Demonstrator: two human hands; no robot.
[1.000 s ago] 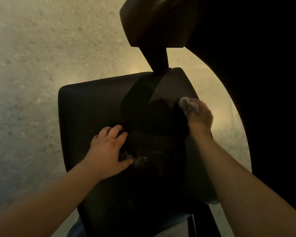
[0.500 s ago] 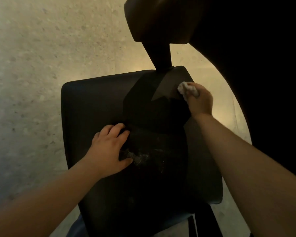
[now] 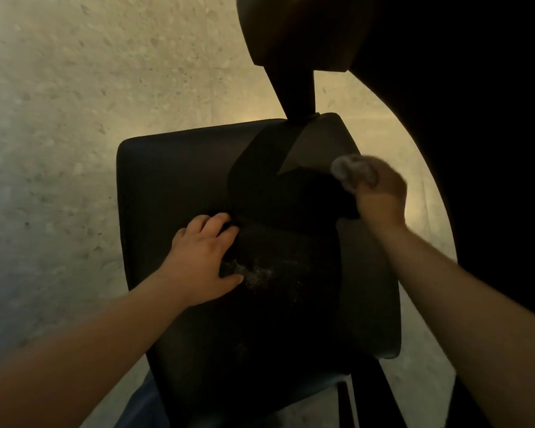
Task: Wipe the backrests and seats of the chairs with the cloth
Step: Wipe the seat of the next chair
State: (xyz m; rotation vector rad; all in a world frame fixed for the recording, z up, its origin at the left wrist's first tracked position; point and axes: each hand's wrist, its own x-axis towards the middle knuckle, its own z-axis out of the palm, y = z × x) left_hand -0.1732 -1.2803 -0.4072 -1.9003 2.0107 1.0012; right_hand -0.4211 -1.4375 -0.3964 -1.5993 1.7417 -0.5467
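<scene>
Your right hand (image 3: 380, 193) is motion-blurred, but the fingers (image 3: 365, 177) read as curled tight round the cloth (image 3: 345, 171). That's a small pale wad bunched in the fist and sticking out on the left side of the knuckles. The cloth sits at the upper right of the chair backrest (image 3: 173, 180), at the edge of the raised centre panel (image 3: 275, 196). Contact with the surface looks likely, but the blur means I can't confirm it.

Your left hand (image 3: 201, 257) lies palm-down on the backrest, left of centre. Its four fingers are close together and lightly bent, with the tips at the left edge of the centre panel, in shadow. I can't tell if they hook that edge. The thumb is spread out toward a pale dusty patch (image 3: 257, 273), and the tip is just beside it. This hand holds nothing.

Surroundings:
- The headrest (image 3: 300, 29) is above the backrest on a narrow stem (image 3: 300, 94), which meets the top edge right of centre.
- There's pale speckled floor (image 3: 59, 118) on the left and behind.
- A large dark mass fills the right side, too dark to identify.
- A dark bar (image 3: 343, 403) shows under the backrest's lower right corner.
- Something blue (image 3: 142, 406) sits under the lower left, unclear what.

Nothing lies between the cloth and the backrest surface.

Count: one chair, one headrest, one cloth, two hands.
</scene>
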